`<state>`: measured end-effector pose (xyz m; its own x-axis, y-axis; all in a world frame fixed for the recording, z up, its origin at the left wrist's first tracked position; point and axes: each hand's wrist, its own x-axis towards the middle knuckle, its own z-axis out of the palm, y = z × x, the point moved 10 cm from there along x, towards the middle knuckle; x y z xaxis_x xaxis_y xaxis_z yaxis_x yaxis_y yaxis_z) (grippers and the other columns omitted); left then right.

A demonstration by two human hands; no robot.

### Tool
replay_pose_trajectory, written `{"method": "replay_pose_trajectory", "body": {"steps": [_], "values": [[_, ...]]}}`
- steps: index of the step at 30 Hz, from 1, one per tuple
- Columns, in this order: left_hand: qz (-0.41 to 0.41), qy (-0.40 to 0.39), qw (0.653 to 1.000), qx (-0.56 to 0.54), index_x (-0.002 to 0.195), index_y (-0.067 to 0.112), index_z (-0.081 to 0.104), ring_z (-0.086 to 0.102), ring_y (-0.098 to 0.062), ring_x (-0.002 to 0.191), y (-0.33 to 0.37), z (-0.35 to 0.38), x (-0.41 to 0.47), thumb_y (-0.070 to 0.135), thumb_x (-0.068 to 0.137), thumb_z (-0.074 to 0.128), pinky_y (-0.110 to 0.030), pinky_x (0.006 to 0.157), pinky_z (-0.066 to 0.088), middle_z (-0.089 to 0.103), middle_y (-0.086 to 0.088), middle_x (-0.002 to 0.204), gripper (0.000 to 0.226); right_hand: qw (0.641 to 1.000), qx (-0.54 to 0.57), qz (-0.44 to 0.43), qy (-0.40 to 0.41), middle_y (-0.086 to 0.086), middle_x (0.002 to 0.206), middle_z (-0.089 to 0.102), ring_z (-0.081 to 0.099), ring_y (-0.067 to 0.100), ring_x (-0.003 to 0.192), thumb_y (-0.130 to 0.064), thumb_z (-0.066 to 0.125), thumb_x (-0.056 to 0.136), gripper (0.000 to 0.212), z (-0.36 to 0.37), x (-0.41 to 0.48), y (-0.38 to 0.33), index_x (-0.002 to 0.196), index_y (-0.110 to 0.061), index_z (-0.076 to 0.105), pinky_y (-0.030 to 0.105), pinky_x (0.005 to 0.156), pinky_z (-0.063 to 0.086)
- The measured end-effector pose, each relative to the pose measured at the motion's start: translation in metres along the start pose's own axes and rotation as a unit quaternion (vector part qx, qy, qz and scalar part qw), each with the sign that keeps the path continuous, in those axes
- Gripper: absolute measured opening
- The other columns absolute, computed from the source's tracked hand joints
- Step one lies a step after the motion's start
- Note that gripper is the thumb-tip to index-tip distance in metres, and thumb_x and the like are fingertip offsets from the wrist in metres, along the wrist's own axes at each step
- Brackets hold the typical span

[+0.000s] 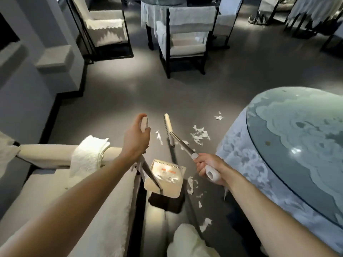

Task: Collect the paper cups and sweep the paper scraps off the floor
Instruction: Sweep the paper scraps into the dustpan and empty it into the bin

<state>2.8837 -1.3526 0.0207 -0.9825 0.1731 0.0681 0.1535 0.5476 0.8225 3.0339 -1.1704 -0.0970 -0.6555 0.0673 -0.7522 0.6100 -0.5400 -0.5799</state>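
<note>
My left hand (136, 138) grips the top of the dustpan's long handle. The cream dustpan (167, 178) sits on the grey floor below it, mouth facing away from me. My right hand (208, 168) is closed around the white grip of the broom, whose metal pole runs up-left to the white broom head (169, 129) resting on the floor. White paper scraps (200, 135) lie just right of the broom head. More scraps (191, 185) lie beside the dustpan, and another piece (205, 224) lies nearer me. No paper cups are visible.
A round table (297, 154) with a lace cloth and glass top fills the right. A cream upholstered chair (65, 182) with a folded cloth on its arm stands at left. Dark-framed chairs (185, 41) and another table stand farther back. A grey stepped wall runs along the left.
</note>
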Motion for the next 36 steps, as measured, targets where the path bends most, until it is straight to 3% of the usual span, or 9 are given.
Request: {"method": "replay_pose_trajectory", "body": {"steps": [5,11,18,25,33,36], "values": [[-0.034,0.056,0.998,-0.006,0.130,0.030,0.040,0.056,-0.016,0.059,-0.011,0.015,0.126,0.022,0.098,0.047,-0.012,0.035,0.039,0.048,0.011,0.080,0.034,0.996,-0.086,0.017,-0.017,0.000,0.043,0.048,0.041,0.003,0.032,0.000,0.044,0.096,0.013,0.026,0.095,-0.101,0.100,-0.009,0.052,0.014,0.029,0.034],[-0.102,0.124,0.987,-0.003,0.127,0.031,0.039,0.055,-0.019,0.059,-0.029,0.016,0.249,0.021,0.099,0.044,-0.017,0.036,0.045,0.049,0.000,0.090,0.030,0.987,-0.145,0.051,-0.050,0.002,0.057,0.035,0.035,0.003,0.029,0.007,0.039,0.094,0.022,0.071,0.204,-0.220,0.082,-0.009,0.047,0.012,0.027,0.027],[-0.184,0.199,0.963,0.019,0.123,0.031,0.040,0.055,-0.020,0.053,-0.061,0.008,0.344,0.017,0.098,0.044,-0.021,0.033,0.044,0.047,0.002,0.086,0.029,0.959,-0.232,0.113,-0.114,0.004,0.055,0.040,0.038,0.006,0.034,0.006,0.040,0.092,0.014,0.124,0.307,-0.311,0.092,-0.003,0.051,0.014,0.030,0.032],[-0.264,0.275,0.922,0.074,0.126,0.030,0.038,0.056,-0.020,0.051,-0.103,0.014,0.429,0.017,0.096,0.042,-0.017,0.033,0.040,0.048,0.004,0.079,0.032,0.925,-0.276,0.166,-0.203,0.004,0.061,0.036,0.038,0.006,0.035,0.006,0.041,0.093,0.022,0.168,0.414,-0.393,0.113,-0.003,0.044,0.012,0.031,0.032],[-0.344,0.377,0.849,0.141,0.127,0.032,0.038,0.058,-0.018,0.054,-0.076,0.028,0.457,0.019,0.096,0.048,-0.021,0.037,0.042,0.053,0.003,0.078,0.034,0.859,-0.368,0.224,-0.276,0.001,0.063,0.031,0.036,0.003,0.033,0.008,0.036,0.092,0.019,0.196,0.500,-0.480,0.086,-0.009,0.042,0.010,0.031,0.028],[-0.371,0.426,0.812,0.149,0.127,0.029,0.041,0.058,-0.020,0.056,-0.050,0.049,0.465,0.017,0.095,0.049,-0.030,0.046,0.050,0.059,-0.008,0.086,0.036,0.826,-0.403,0.251,-0.303,0.001,0.062,0.031,0.037,0.004,0.032,0.009,0.036,0.091,0.020,0.196,0.534,-0.512,0.083,-0.008,0.042,0.011,0.030,0.029]]}}
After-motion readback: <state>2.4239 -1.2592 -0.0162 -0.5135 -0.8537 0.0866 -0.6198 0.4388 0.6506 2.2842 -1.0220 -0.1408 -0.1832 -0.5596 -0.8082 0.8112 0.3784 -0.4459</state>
